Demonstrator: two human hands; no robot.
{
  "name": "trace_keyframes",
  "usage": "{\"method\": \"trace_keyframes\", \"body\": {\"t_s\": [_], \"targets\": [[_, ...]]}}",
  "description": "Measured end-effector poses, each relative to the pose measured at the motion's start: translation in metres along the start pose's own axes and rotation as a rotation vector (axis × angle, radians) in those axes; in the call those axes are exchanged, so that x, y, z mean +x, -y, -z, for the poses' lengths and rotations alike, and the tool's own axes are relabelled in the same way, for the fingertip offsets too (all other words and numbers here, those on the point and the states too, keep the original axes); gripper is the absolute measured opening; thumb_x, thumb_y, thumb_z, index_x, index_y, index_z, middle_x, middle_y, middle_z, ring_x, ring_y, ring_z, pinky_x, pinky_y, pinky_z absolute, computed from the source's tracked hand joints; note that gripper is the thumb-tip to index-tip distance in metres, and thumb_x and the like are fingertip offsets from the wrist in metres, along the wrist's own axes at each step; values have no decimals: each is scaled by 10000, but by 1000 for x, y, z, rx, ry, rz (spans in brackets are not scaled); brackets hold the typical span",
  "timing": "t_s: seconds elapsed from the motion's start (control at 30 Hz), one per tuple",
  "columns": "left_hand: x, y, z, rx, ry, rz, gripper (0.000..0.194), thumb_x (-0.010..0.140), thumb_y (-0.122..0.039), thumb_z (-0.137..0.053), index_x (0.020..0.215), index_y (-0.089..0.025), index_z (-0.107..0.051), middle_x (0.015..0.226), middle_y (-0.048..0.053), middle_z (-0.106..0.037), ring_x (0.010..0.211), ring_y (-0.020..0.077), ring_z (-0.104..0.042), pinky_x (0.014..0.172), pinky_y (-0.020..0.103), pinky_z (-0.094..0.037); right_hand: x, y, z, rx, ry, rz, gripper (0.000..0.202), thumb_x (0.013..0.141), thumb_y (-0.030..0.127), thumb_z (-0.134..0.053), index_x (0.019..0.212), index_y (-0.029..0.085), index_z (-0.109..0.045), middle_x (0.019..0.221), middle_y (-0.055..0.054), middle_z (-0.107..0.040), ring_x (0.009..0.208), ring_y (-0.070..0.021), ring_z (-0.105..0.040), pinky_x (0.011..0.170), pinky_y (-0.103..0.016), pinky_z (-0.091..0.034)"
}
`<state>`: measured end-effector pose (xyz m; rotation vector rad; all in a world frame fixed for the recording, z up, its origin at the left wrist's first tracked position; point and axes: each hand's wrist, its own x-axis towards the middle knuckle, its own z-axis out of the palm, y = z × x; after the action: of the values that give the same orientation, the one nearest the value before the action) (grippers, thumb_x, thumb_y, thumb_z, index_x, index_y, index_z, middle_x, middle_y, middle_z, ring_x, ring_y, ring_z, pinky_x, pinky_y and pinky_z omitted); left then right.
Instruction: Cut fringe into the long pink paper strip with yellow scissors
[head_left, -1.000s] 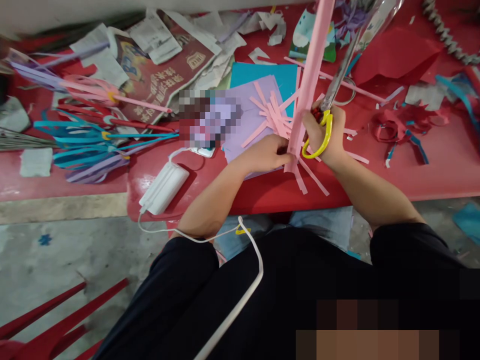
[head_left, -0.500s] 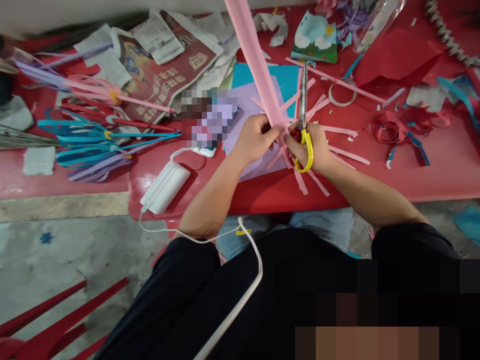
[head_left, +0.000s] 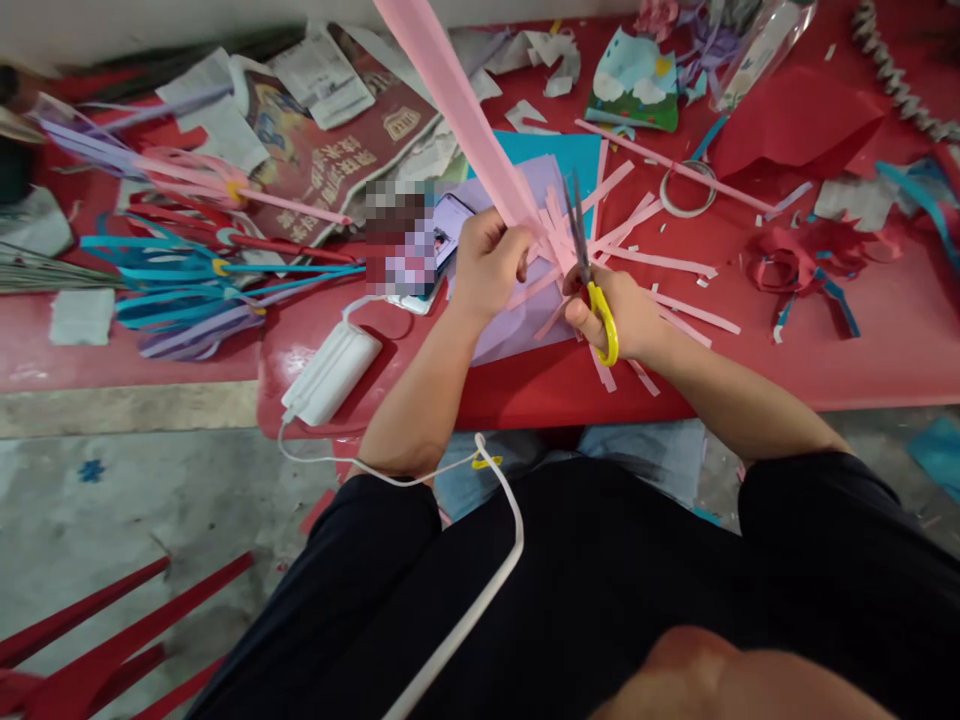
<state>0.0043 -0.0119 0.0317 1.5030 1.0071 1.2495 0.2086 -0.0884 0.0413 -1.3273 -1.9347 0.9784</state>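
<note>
My left hand (head_left: 489,262) is closed on the lower end of a long pink paper strip (head_left: 469,110), which slants up and away to the left. In my right hand (head_left: 616,312) is a pair of scissors with yellow handles (head_left: 604,325), the blades pointing away from me and nearly together. The blades stand a little to the right of the strip, apart from my left hand. Under and around both hands lie several cut pink strips (head_left: 660,258), partly on a purple paper sheet (head_left: 491,338) and a blue sheet (head_left: 517,148).
To the left lie a phone (head_left: 450,225), a white power bank (head_left: 331,375) with a cable, and blue paper tassels (head_left: 161,285). Newspaper (head_left: 337,170) covers the back. A tape roll (head_left: 688,190) and red paper curls (head_left: 780,265) are on the right of the red table (head_left: 750,370).
The pink strip has tilted farther left, and my left hand has moved left from my right hand. The scissors have come lower and turned, their blades now leaning left.
</note>
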Motion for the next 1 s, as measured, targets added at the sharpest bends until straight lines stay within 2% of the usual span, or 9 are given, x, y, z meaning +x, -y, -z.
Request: {"method": "trace_keyframes", "body": {"t_s": [0.17, 0.3, 0.47, 0.7, 0.87, 1.0], "targets": [[3, 2, 2, -88, -97, -52, 461, 1029, -188, -734, 653, -243, -474, 502, -65, -372, 398, 120, -417, 464, 293, -386, -7, 8, -1, -115, 20, 11, 961, 872, 1138, -368, 1012, 232, -657, 745, -74, -715, 720, -276, -681, 720, -406, -445], [1, 4, 1, -81, -86, -96, 474, 1055, -254, -766, 675, -248, -484, 508, -68, -345, 407, 120, -408, 469, 307, -376, -8, 9, -3, -189, 48, -4, 921, 910, 1095, -432, 1052, 221, -684, 754, -83, -746, 737, -287, -697, 721, -396, -431], [-3, 3, -4, -26, -89, -77, 460, 1072, -295, -735, 680, -253, -499, 514, -63, -326, 419, 119, -381, 462, 333, -350, -8, 10, -3, -251, 98, -11, 993, 888, 1122, -408, 1098, 198, -704, 789, -106, -767, 750, -310, -729, 701, -388, -410], [3, 4, -3, -186, -121, -74, 377, 955, -295, -725, 650, -249, -509, 495, -74, -333, 379, 105, -370, 430, 311, -313, -9, 11, -5, -332, 102, 6, 1040, 889, 1131, -373, 1104, 179, -731, 814, -120, -770, 800, -313, -756, 694, -368, -418], [2, 10, 2, -122, -16, -40, 439, 997, -338, -757, 634, -250, -526, 483, -62, -346, 400, 111, -358, 439, 321, -300, -9, 16, -3, -358, 133, -23, 1071, 928, 1110, -314, 1169, 162, -749, 853, -129, -787, 843, -315, -762, 715, -365, -424], [-2, 12, 0, -69, 85, 17, 469, 996, -378, -786, 618, -256, -534, 470, -56, -350, 405, 123, -367, 432, 329, -299, -9, 19, 0, -342, 144, -36, 1116, 925, 1117, -210, 1125, 173, -772, 959, -155, -808, 858, -313, -751, 729, -381, -425]]}}
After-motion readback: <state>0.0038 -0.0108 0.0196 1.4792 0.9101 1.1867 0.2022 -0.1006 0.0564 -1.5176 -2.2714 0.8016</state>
